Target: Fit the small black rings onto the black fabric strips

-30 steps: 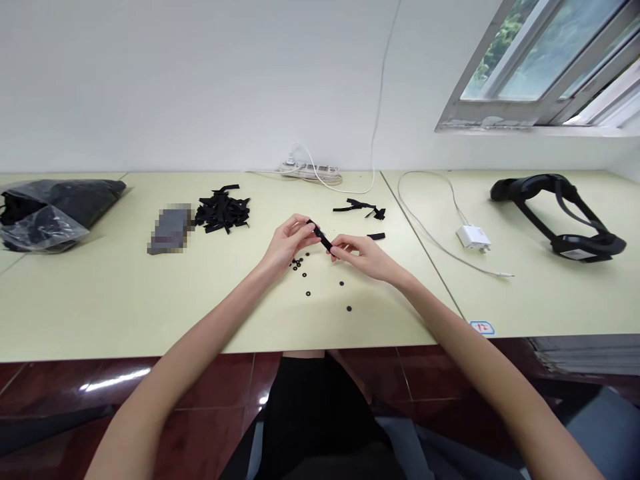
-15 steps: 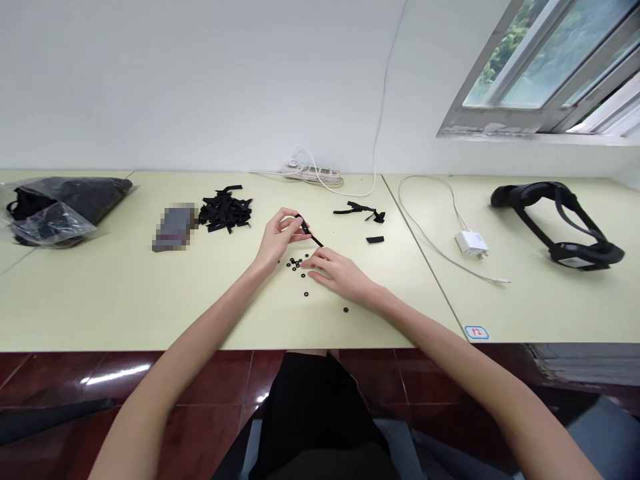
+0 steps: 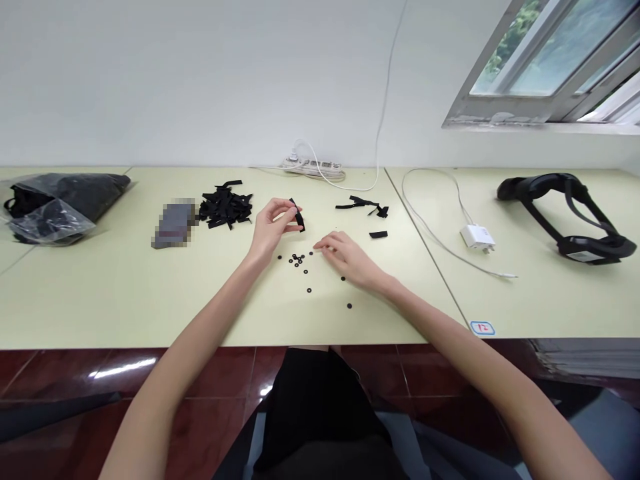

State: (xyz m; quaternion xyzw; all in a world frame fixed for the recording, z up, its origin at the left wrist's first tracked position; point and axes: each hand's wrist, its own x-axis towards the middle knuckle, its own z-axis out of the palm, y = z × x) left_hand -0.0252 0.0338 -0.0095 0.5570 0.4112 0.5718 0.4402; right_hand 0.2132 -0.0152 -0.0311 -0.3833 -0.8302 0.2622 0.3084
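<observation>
My left hand (image 3: 270, 230) pinches a short black fabric strip (image 3: 299, 217) between thumb and fingers, holding it above the table. To its right, my right hand (image 3: 347, 257) hovers low over the tabletop with bent, slightly parted fingers and nothing visible in them. Its fingertips are close to a small black disc (image 3: 311, 253). Between and below the hands lies a loose cluster of small black rings (image 3: 299, 259). More lie scattered, among them a ring (image 3: 309, 290) and a disc (image 3: 349, 306) nearer the front edge.
A heap of black strips (image 3: 225, 207) lies at left beside a blurred grey object (image 3: 175, 223) and a plastic bag (image 3: 65, 207). A few strips (image 3: 367, 203) and a single one (image 3: 379, 235) lie right. Beyond are a power strip (image 3: 315, 167), charger (image 3: 477, 237) and black headset (image 3: 565, 217).
My right hand has moved slightly right, away from the strip. The dark length that stretched between the hands no longer shows. My left hand still holds the strip, now more upright.
</observation>
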